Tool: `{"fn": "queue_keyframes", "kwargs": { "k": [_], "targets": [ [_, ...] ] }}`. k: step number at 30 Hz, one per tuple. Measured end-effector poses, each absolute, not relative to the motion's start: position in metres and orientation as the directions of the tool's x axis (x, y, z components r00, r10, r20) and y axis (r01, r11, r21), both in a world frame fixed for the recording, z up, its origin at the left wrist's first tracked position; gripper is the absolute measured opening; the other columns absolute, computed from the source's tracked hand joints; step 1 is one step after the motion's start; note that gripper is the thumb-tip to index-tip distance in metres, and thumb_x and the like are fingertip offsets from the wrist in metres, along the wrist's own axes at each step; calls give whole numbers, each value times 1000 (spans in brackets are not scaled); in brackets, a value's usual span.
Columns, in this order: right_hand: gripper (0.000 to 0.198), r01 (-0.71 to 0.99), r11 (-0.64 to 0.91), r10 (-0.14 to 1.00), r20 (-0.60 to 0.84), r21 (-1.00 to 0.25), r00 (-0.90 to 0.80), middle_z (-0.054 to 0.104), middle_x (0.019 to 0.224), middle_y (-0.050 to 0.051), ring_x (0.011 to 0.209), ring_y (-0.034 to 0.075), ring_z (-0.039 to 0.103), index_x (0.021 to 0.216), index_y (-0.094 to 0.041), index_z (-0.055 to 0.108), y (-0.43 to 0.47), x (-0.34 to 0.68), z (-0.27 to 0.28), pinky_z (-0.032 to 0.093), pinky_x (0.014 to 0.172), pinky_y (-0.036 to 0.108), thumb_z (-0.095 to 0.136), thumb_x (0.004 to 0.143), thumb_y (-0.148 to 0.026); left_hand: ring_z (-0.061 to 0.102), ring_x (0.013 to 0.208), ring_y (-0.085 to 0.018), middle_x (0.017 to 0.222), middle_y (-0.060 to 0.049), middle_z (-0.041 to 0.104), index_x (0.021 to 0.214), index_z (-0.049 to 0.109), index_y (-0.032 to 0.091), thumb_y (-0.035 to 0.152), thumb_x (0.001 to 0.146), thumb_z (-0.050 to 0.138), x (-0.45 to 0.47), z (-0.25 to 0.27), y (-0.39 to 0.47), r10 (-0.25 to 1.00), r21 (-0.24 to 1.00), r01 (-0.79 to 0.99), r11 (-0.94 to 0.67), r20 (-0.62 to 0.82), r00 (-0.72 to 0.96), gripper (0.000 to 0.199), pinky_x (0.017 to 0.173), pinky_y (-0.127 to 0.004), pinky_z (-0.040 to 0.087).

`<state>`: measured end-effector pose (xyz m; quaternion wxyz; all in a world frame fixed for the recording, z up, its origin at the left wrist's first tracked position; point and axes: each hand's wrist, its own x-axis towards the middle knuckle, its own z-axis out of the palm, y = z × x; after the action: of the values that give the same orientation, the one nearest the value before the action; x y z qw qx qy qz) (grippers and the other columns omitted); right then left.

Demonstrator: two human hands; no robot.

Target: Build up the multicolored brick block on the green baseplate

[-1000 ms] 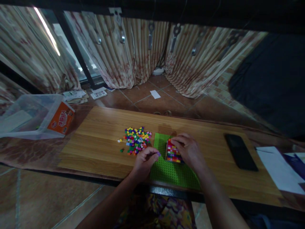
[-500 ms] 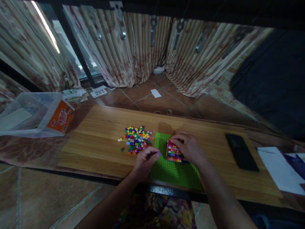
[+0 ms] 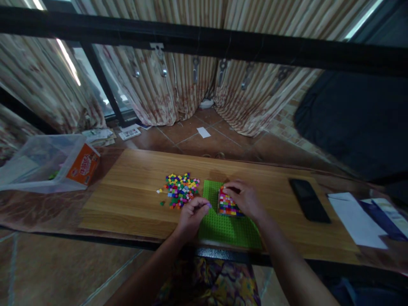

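Observation:
Between the thumb and forefinger of my left hand point(image 3: 192, 214) is a small purple toy brick point(image 3: 208, 205), held just over the left edge of the green studded baseplate point(image 3: 231, 231). A block of many-coloured toy bricks point(image 3: 228, 205) stands on that baseplate. My right hand point(image 3: 245, 197) reaches over the block from the right, its fingers pinched together at the block's far left corner, by some red bricks. Whatever is between those fingertips is too small to make out. The palm hides the block's right side.
Left of the baseplate lies a loose pile of coloured bricks point(image 3: 181, 189) on the wooden board point(image 3: 127, 191). A black phone point(image 3: 309, 199) and white paper point(image 3: 355, 221) lie to the right. A clear plastic bin point(image 3: 47, 161) stands far left. A dark bar point(image 3: 204, 42) with hooks crosses above.
The view has tilted up and shifted slightly, so everything sits a little differently. My left hand still holds the purple brick, and my right fingers stay at the block's far corner.

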<state>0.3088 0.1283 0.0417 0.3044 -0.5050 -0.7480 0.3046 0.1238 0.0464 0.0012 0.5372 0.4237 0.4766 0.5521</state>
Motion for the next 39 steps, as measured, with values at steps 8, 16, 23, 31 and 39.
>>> {"fn": "queue_keyframes", "kwargs": {
  "k": [8, 16, 23, 31, 39],
  "targets": [
    [23, 604, 354, 914, 402, -714, -60, 69, 96, 8, 93, 21, 63, 93, -22, 71, 85, 302, 44, 50, 85, 38, 55, 88, -37, 53, 62, -11, 67, 0, 61, 81, 67, 16, 37, 77, 68, 123, -2, 47, 997, 984, -175, -13, -1, -82, 22, 62, -23, 44],
    [16, 642, 440, 891, 394, -628, -226, 70, 90, 5, 89, 21, 61, 92, -23, 70, 50, 260, 43, 47, 84, 37, 56, 90, -31, 61, 72, -14, 78, -3, 69, 82, 69, 17, 35, 73, 72, 122, -5, 46, 996, 973, -231, -15, -5, -85, 21, 71, -27, 50],
    [14, 706, 419, 896, 386, -571, -219, 70, 87, 4, 88, 22, 60, 88, -23, 68, 49, 258, 38, 42, 84, 37, 57, 90, -29, 63, 73, -14, 79, -3, 70, 81, 69, 16, 33, 71, 74, 122, -6, 45, 996, 959, -283, 5, -31, -87, 20, 73, -26, 51],
    [15, 702, 396, 901, 398, -592, -173, 70, 88, 3, 86, 21, 59, 87, -22, 67, 57, 275, 46, 42, 82, 35, 55, 91, -29, 60, 66, -11, 78, -2, 69, 85, 67, 16, 29, 73, 72, 122, -2, 45, 998, 958, -286, 24, -42, -55, 18, 64, -23, 49],
    [22, 795, 366, 903, 391, -483, -178, 69, 87, 7, 84, 22, 57, 86, -19, 67, 101, 316, 50, 42, 81, 36, 49, 92, -29, 57, 63, -10, 72, -1, 66, 82, 68, 16, 26, 75, 68, 122, 4, 46, 998, 974, -228, 14, -27, -54, 12, 61, -22, 46]
  ]
}}
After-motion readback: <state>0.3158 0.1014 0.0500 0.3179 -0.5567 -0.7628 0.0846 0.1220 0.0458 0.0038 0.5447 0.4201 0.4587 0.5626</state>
